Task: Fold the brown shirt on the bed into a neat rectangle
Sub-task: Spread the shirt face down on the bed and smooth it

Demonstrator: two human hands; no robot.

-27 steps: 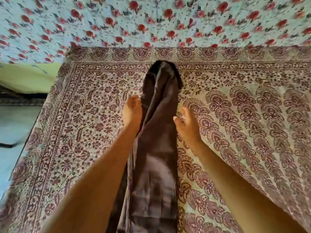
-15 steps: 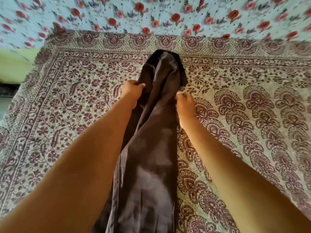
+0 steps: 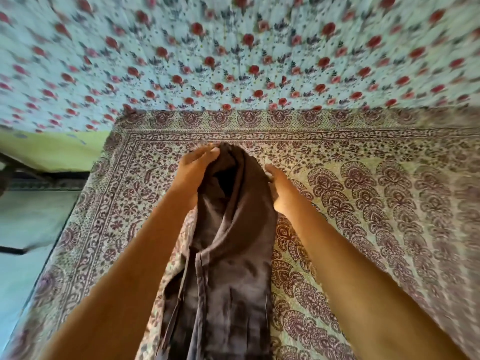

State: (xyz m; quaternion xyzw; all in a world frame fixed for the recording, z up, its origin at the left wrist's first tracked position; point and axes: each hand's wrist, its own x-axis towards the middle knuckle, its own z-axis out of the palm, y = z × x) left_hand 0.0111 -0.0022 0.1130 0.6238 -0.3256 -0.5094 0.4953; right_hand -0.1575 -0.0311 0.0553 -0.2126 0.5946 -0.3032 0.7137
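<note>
The brown shirt (image 3: 228,255) lies as a long narrow strip down the middle of the bed, running from the near edge to a rounded far end. My left hand (image 3: 196,165) grips the shirt's far end from the left, fingers curled over the cloth. My right hand (image 3: 276,183) holds the right edge of the same end, fingers pressed into the fabric. The far end is lifted and bunched between both hands, with a dark hollow in its folds. Both forearms reach forward on either side of the strip.
The bed is covered by a cream and maroon printed bedspread (image 3: 363,203). Behind it hangs a pale blue cloth with red flowers (image 3: 233,61). The bed's left edge (image 3: 65,229) drops to a light floor, with a green wall (image 3: 52,149) beyond.
Both hands slid up the shirt from its middle to its far end and closed on it. The end now rises off the bedspread. The camera view shifted.
</note>
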